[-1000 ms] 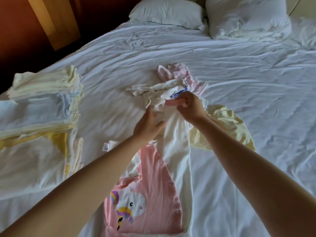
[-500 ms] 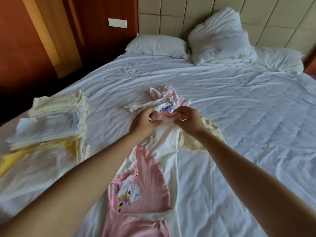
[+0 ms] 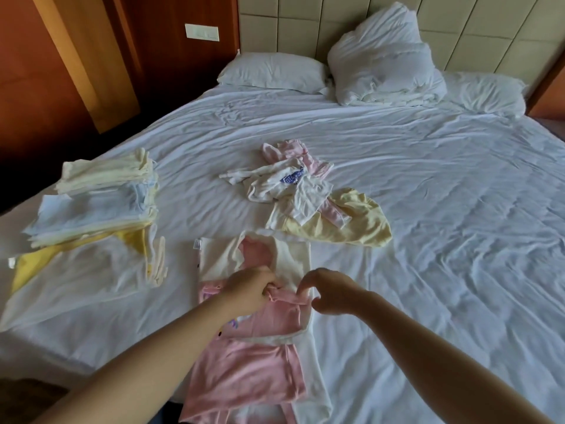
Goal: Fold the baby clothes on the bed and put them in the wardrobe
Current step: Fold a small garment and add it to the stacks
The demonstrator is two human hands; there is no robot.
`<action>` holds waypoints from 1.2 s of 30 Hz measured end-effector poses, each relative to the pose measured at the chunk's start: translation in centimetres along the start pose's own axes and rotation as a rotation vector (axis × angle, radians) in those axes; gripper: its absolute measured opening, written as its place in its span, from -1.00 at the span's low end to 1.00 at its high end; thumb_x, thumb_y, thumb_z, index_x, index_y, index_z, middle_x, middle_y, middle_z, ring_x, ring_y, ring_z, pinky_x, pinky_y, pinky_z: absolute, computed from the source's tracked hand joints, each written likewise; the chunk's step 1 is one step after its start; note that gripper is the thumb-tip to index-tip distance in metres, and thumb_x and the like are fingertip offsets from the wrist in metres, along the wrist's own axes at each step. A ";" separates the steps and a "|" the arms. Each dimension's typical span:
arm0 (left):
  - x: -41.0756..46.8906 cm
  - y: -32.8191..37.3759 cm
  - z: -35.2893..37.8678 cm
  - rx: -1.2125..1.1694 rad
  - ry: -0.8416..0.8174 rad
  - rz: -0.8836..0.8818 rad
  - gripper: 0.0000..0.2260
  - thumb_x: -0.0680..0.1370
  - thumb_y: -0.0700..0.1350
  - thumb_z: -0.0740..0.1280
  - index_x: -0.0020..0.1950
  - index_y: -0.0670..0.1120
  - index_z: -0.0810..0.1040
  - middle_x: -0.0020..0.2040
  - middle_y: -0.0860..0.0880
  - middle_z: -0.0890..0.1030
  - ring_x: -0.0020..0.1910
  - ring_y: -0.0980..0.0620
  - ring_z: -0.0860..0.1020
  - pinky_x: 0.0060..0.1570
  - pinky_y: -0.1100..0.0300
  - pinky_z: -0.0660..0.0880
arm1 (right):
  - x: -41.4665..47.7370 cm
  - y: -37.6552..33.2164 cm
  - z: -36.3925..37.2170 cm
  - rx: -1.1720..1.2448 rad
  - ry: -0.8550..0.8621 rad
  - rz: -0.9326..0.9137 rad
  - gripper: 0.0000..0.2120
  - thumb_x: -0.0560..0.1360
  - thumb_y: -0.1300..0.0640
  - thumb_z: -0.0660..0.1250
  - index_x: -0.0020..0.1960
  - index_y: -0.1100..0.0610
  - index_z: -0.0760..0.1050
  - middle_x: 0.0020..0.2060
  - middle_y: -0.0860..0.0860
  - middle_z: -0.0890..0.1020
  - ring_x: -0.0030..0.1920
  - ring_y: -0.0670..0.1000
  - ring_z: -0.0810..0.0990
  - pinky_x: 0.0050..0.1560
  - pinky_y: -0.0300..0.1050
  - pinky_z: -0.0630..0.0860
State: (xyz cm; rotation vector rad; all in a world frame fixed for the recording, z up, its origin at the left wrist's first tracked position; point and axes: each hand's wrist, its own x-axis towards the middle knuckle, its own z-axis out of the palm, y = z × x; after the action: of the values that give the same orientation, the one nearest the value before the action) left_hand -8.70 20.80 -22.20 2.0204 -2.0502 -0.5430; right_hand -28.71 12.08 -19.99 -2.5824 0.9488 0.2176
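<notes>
Folding pink romper (image 3: 244, 371) | my left hand (image 3: 249, 290) pinches its sleeve (image 3: 287, 296) — right hand (image 3: 333, 292) just beside, grip unclear | body lies toward bed's (image 3: 428, 209) near edge

Bare hands and forearms, seen from above.
The left hand (image 3: 250, 289) and right hand (image 3: 333, 293) are uncovered, as are the left forearm (image 3: 153, 356) and right forearm (image 3: 443, 347) down to the frame's lower edge; finer detail blurs.
</notes>
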 end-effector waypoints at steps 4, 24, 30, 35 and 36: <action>1.5 -0.3 -1.2 -0.084 0.212 -0.154 -0.85 0.53 -0.05 0.32 0.07 0.09 0.59 -0.02 0.11 0.66 -0.02 0.06 0.61 -0.13 0.22 0.45 | 1.7 0.6 -0.6 0.190 0.206 0.136 -0.70 0.47 0.15 0.26 0.09 -0.14 0.61 0.07 -0.16 0.66 0.10 -0.11 0.58 0.07 -0.17 0.51; 10.6 -3.5 0.0 -0.249 0.534 -0.368 -0.84 0.56 0.02 0.33 0.04 0.04 0.67 -0.04 0.05 0.70 -0.03 -0.03 0.64 -0.11 0.11 0.53 | 12.7 4.0 0.6 0.723 0.634 0.630 -0.81 0.44 0.15 0.36 0.03 0.01 0.64 -0.10 -0.02 0.70 -0.06 0.00 0.65 -0.04 -0.14 0.56; 10.9 -3.2 0.8 -0.144 0.438 -0.220 -0.73 0.58 0.04 0.30 0.21 -0.01 0.62 0.11 -0.08 0.63 0.08 -0.13 0.59 0.04 0.04 0.50 | 12.4 3.2 1.2 0.461 0.692 0.568 -0.76 0.50 0.09 0.27 0.14 -0.02 0.59 0.09 0.00 0.55 0.17 0.06 0.50 0.18 -0.03 0.45; 6.1 -5.5 -0.6 -0.036 0.630 -0.088 -0.74 0.54 -0.06 0.25 0.17 0.00 0.62 -0.01 -0.02 0.61 -0.05 -0.08 0.61 -0.14 0.04 0.56 | 10.3 -0.6 1.5 0.451 0.726 0.121 -0.64 0.55 0.22 0.21 0.33 0.06 0.49 0.24 -0.01 0.55 0.26 0.03 0.48 0.22 -0.10 0.42; 5.0 -6.6 -0.7 0.024 0.634 -0.073 -0.74 0.53 -0.06 0.23 0.14 -0.01 0.63 -0.02 -0.01 0.62 -0.06 -0.09 0.61 -0.15 0.04 0.56 | 10.0 -1.4 1.6 0.497 0.643 0.094 -0.60 0.58 0.22 0.18 0.40 0.04 0.42 0.32 -0.03 0.51 0.31 -0.01 0.44 0.22 -0.18 0.37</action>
State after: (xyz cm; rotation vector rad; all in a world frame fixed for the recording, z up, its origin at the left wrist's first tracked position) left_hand -2.59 15.84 -24.77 1.9479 -1.6042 0.1142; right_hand -20.21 7.79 -23.73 -2.1533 1.1475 -0.7722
